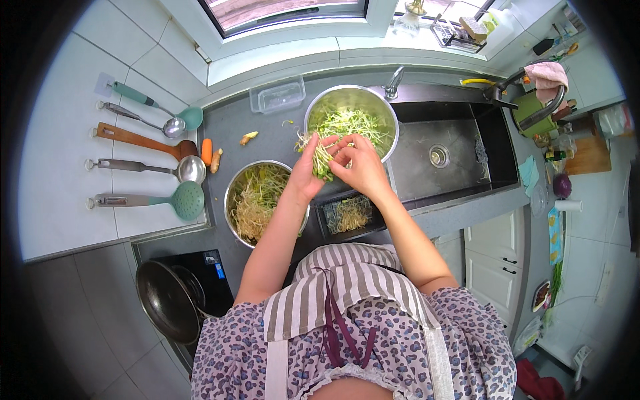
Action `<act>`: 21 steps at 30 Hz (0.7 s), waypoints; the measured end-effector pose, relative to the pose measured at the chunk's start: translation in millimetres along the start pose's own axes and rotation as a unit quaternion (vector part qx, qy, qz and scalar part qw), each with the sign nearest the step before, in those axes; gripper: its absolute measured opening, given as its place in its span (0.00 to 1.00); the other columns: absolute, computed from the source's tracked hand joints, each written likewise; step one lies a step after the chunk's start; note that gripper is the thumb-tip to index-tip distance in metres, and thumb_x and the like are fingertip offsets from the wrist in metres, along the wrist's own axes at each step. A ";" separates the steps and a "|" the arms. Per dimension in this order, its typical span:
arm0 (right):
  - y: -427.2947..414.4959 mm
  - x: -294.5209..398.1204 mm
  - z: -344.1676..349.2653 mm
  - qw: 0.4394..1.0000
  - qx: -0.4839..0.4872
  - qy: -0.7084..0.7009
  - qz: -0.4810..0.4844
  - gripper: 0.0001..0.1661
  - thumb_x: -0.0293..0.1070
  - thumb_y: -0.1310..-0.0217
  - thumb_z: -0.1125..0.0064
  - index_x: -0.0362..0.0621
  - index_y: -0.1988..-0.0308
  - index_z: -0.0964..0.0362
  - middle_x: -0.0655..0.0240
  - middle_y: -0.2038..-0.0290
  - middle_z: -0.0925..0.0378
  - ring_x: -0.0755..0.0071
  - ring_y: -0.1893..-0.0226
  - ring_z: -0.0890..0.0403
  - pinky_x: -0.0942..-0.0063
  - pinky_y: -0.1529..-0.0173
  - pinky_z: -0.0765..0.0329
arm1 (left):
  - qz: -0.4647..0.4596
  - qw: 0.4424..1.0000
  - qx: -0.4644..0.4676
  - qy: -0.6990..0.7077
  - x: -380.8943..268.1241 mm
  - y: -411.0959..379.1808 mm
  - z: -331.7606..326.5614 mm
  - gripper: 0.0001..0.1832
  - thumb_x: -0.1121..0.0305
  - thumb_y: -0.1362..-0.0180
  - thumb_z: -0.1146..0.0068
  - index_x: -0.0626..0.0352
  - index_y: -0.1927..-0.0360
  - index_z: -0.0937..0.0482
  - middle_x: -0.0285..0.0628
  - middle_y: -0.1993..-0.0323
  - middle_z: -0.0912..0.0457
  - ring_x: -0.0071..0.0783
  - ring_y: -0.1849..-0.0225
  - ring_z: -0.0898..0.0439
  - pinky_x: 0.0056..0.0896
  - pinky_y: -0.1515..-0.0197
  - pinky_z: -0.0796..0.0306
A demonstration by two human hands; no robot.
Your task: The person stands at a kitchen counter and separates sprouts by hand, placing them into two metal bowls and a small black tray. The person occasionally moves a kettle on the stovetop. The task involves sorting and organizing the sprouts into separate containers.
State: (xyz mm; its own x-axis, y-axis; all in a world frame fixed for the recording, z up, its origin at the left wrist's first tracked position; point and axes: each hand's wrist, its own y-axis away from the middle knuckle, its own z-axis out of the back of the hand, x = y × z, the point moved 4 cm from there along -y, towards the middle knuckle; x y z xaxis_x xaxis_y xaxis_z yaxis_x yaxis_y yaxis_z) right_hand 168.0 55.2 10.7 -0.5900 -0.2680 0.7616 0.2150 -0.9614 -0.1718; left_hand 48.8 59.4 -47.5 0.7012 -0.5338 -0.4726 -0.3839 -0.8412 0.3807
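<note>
My left hand point(308, 172) holds a small bunch of bean sprouts point(321, 162), with pale roots up and green leaves down. The fingertips of my right hand point(367, 167) pinch at the same bunch from the right. Just beyond both hands stands a stainless steel bowl point(394, 117) with cleaner-looking sprouts point(355, 125) inside. Left of my left forearm, a second steel bowl point(227, 200) is heaped with sprouts and brown roots point(257, 202), partly covered by the arm. Between my forearms, a black plastic tray point(327, 231) contains root trimmings point(350, 215).
A sink point(415, 155) with a small tap point(394, 82) lies to the right. A clear plastic container point(277, 95), ginger point(248, 137) and a carrot point(206, 151) are on the counter. Utensils point(145, 142) hang on the left wall above a wok point(167, 300).
</note>
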 end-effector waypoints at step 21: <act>8.7 -42.1 -4.3 0.915 -0.022 -0.352 -0.196 0.07 0.32 0.49 0.37 0.39 0.73 0.22 0.74 0.75 0.29 0.81 0.74 0.30 0.83 0.69 0.34 | -0.038 0.994 -0.077 -0.063 -1.4 15.4 13.9 0.10 0.69 0.43 0.46 0.62 0.60 0.25 0.40 0.68 0.21 0.30 0.66 0.21 0.31 0.64 0.25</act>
State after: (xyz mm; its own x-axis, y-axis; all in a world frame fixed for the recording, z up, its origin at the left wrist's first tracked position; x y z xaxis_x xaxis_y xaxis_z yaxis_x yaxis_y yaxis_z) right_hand 191.4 57.9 -25.6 0.0365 0.1894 0.9812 0.0533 -0.9808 0.1874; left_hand 33.6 46.0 -52.0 0.6405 -0.4838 -0.5965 -0.2295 -0.8617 0.4525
